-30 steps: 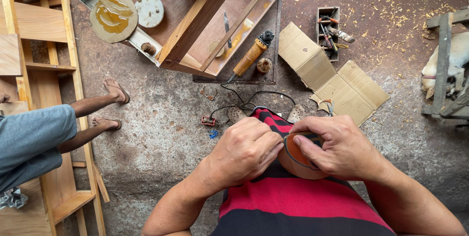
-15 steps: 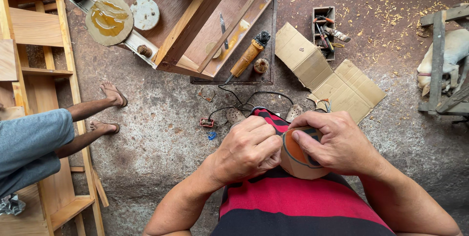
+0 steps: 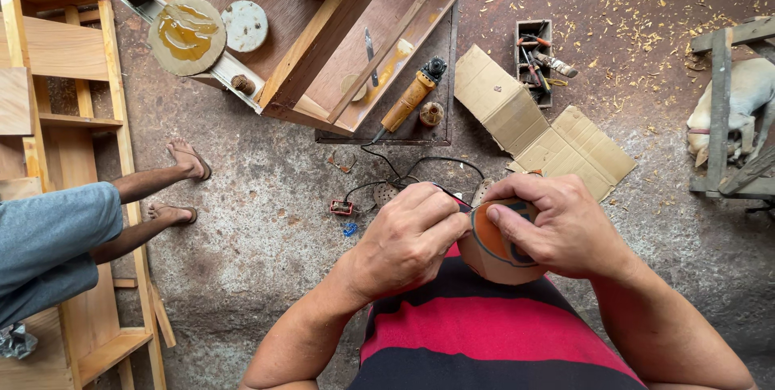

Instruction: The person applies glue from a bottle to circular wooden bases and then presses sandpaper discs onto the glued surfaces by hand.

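Note:
My left hand (image 3: 408,236) and my right hand (image 3: 557,224) meet in front of my red and black striped shirt. Together they grip a round orange disc (image 3: 494,236) with a dark mark on its face, backed by a tan pad. My right fingers wrap over its top and right rim. The fingertips of my left hand pinch its left edge. A thin black cord runs from the disc toward the floor.
A yellow power tool (image 3: 410,98) and black wires lie on the concrete floor by a wooden cabinet frame (image 3: 355,59). Flattened cardboard (image 3: 537,127) and a small tool box (image 3: 534,59) sit at right. A person's legs in sandals (image 3: 157,192) are at left, a dog (image 3: 739,99) at right.
Both hands have stayed on the disc. My left fingers have shifted slightly along its left edge, and the view has tilted a little.

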